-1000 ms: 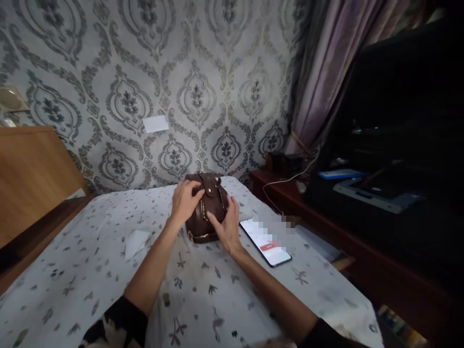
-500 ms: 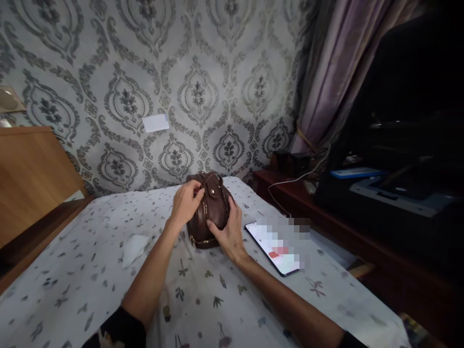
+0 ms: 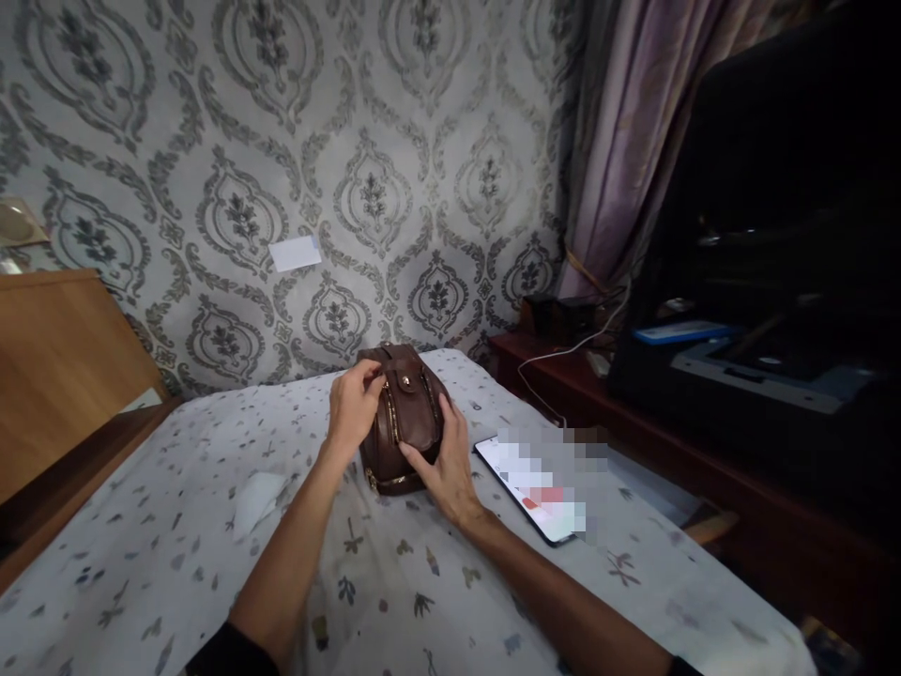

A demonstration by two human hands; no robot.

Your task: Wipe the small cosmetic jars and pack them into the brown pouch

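Since a second ago the left hand point(image 3: 354, 406) has crept up the left face of the brown bag point(image 3: 404, 418): its fingertips, then spread beside the clasp, are now pinched at the bag's top left edge, seemingly on a zip pull, though the view is too dim to be sure. The right hand point(image 3: 442, 457) has slid a little lower on the bag's right side. In the frame, the phone point(image 3: 529, 486) sits slightly further right and lower.
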